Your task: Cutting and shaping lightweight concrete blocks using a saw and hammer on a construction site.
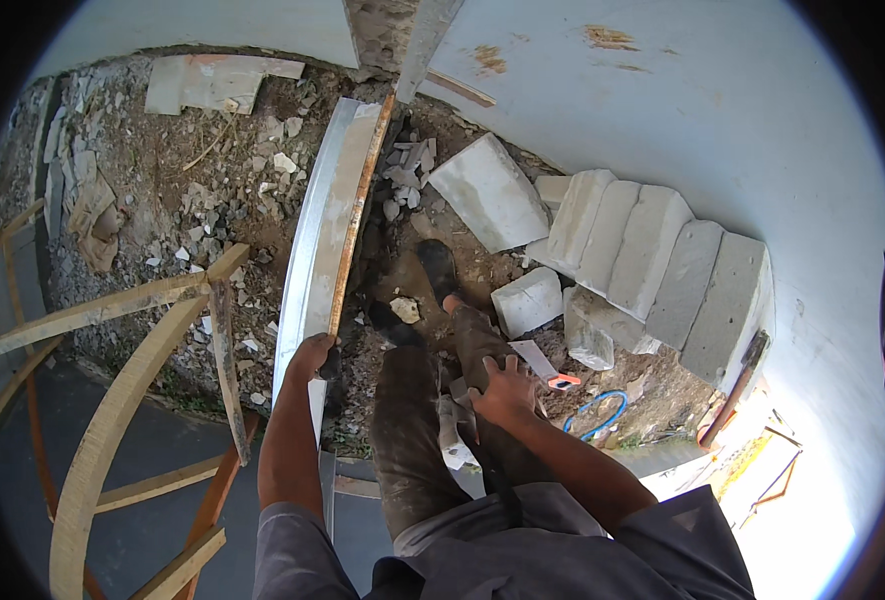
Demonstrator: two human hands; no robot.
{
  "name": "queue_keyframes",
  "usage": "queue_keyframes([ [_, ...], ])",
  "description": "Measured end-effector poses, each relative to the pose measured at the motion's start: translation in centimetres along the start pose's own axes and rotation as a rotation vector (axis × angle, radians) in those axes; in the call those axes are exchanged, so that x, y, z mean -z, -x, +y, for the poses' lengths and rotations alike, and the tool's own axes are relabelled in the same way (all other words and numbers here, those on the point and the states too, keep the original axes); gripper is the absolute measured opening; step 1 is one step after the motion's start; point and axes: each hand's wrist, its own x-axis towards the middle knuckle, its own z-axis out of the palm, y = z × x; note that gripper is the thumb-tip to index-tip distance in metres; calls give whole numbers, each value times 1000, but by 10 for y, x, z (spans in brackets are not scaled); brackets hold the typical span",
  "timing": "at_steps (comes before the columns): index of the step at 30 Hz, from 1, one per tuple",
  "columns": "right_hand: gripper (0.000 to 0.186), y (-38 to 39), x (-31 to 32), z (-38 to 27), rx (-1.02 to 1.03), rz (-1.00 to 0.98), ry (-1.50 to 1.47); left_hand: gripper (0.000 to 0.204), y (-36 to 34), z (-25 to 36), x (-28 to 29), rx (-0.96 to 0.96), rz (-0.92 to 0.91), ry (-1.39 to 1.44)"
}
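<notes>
I see the left hand curled at the near part of a long pale beam, its fingers bent over the rusty-brown edge beside a small dark patch; whether they grip firmly or only lean there, I cannot tell. The beam runs away from that hand, up to the wall. I have the right hand released, fingers spread, resting on the right trouser leg. Just right of it lies a saw with an orange handle, and a blue loop beyond. Ahead and right of that hand, pale blocks lean in a row. Left of the left hand stands a timber frame.
</notes>
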Motion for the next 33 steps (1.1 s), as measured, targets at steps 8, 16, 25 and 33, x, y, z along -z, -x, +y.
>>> queue_keyframes([
  [8,67,-2,-1,0,-5,2,-104,34,-44,120,3,-60,173,-90],
  [16,69,-1,8,15,-38,61,-163,35,-98,292,-19,-115,405,-306],
  [25,66,-9,12,16,-37,124,-161,33,-118,393,-13,-274,468,-265],
  [33,64,-21,36,20,-64,92,-164,33,-141,428,-11,-256,417,-441],
])
